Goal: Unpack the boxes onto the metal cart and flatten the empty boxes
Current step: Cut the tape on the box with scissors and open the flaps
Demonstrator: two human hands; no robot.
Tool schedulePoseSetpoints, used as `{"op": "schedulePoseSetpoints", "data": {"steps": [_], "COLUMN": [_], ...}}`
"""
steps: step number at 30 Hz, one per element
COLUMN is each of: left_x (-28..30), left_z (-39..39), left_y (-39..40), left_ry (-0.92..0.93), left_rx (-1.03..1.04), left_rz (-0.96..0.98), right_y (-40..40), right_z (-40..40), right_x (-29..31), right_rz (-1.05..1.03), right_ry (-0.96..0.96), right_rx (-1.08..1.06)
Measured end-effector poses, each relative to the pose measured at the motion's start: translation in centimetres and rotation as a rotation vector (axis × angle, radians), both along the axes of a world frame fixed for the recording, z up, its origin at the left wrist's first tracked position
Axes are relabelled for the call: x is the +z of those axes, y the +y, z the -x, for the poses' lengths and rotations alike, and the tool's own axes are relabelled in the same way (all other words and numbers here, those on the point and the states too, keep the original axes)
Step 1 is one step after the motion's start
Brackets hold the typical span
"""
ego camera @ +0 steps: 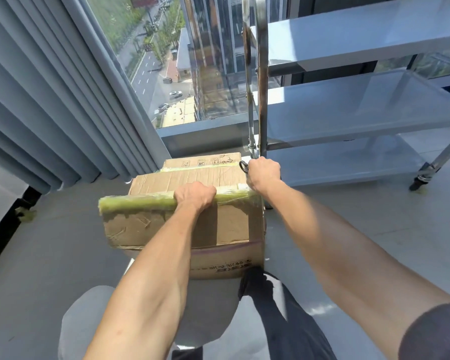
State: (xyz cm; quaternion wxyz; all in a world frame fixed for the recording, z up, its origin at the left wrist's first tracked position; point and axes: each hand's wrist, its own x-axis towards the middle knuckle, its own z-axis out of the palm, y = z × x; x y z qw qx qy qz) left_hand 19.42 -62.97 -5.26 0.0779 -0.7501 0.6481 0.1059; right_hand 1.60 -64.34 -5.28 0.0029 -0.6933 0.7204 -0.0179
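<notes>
A taped cardboard box (166, 224) stands on the floor in front of my legs, its near flap edged with yellow-green tape. My left hand (195, 195) grips that taped flap edge from above. At the box's right top edge my right hand (263, 172) holds a small black-handled tool (243, 166), most of it hidden in my fist. A second cardboard box (200, 160) lies just behind the first. The metal cart (348, 118) with three bare shelves stands to the right, touching distance from my right hand.
Grey curtains (50, 100) hang at the left beside a floor-to-ceiling window (172, 74). A grey stool (94, 320) shows under my arms. The cart's castor (421, 181) rests on pale floor at the right.
</notes>
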Motion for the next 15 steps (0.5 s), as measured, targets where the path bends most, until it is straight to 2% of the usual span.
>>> {"op": "schedulePoseSetpoints", "data": {"steps": [4, 6, 8, 10, 12, 15], "left_x": [4.1, 3.1, -1.1, -5.7, -8.0, -9.9], "left_z": [-0.9, -2.1, -4.1, -5.6, -5.4, -3.7], "left_y": [0.8, 1.3, 1.4, 1.9, 4.0, 10.3], "left_ry": [0.239, 0.193, 0.120, 0.118, 0.155, 0.253], "left_rx": [0.149, 0.144, 0.184, 0.173, 0.142, 0.235], "left_rz": [-0.480, -0.770, -0.870, -0.719, -0.323, 0.306], "right_y": [0.0, 0.0, 0.1, 0.3, 0.8, 1.6], "right_z": [-2.4, -3.2, -3.9, -4.2, -4.5, -4.8], "right_x": [-0.3, -0.2, -0.2, -0.6, -1.6, -4.2], "right_rz": [-0.014, -0.036, -0.049, -0.054, -0.062, -0.011], "right_ry": [-0.053, -0.083, -0.140, -0.237, -0.347, -0.481], "right_rx": [0.035, 0.051, 0.052, 0.020, -0.024, -0.065]}}
